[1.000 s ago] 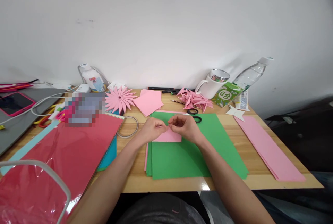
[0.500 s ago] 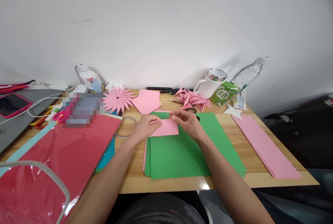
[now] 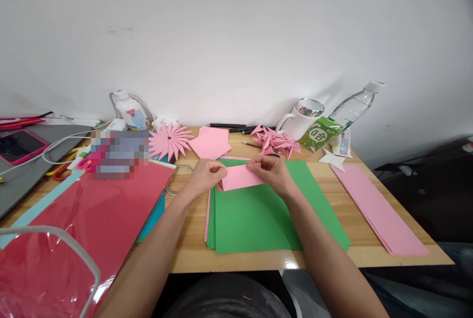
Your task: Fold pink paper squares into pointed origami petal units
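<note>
A small pink sheet of paper (image 3: 242, 179), oblong in shape, is held up between my two hands. My left hand (image 3: 207, 176) pinches its left end between thumb and fingers. At the upper right part of the sheet, my right hand (image 3: 271, 174) grips it the same way. Beneath both hands lies a stack of green paper (image 3: 258, 224), with a little pink paper showing at its left edge. Behind my hands rest several pink paper squares (image 3: 211, 143), a flat pink paper star (image 3: 170, 140) and a heap of folded pink paper pieces (image 3: 277, 140).
At the back right stand a white mug (image 3: 300, 120), a green carton (image 3: 320, 133) and a leaning water bottle (image 3: 354, 106). Pink paper strips (image 3: 380, 209) lie right. On the left are a red sheet pack (image 3: 99, 209), a phone (image 3: 22, 146) and a white bottle (image 3: 130, 111).
My right hand has shifted right along the pink paper, and my left hand slightly left. The sheet is now stretched between them, its right end raised a little.
</note>
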{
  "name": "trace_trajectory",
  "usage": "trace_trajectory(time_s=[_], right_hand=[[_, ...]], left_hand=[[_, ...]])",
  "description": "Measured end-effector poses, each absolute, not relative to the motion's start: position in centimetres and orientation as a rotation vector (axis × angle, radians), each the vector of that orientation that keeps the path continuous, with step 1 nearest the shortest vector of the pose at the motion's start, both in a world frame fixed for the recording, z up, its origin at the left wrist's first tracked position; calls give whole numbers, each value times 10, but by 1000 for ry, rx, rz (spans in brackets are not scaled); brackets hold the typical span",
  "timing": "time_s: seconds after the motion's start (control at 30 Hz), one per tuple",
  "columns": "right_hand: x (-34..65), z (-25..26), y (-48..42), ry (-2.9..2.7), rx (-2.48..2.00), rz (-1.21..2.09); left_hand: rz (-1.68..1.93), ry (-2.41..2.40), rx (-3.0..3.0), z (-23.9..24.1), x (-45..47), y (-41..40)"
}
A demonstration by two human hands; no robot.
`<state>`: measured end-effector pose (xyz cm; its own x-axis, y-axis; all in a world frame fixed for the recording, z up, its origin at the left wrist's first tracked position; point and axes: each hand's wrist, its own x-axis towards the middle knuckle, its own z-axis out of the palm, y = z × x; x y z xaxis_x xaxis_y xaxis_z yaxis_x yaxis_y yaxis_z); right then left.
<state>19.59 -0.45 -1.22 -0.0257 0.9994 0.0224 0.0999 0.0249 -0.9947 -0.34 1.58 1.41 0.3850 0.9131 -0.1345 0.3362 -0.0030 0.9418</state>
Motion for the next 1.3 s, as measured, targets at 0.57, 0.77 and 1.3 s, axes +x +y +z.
trace_trajectory(time_s=[0.57, 0.77, 1.3], right_hand=[[189, -19, -4, -1554, -1219, 879], [184, -16, -9, -1805, -1161, 719], [176, -14, -11, -1642, -1003, 1147]], left_hand=[[817, 1017, 1136, 3, 5, 14], [901, 966, 1130, 3, 4, 16], [898, 991, 1468, 3, 5, 14]])
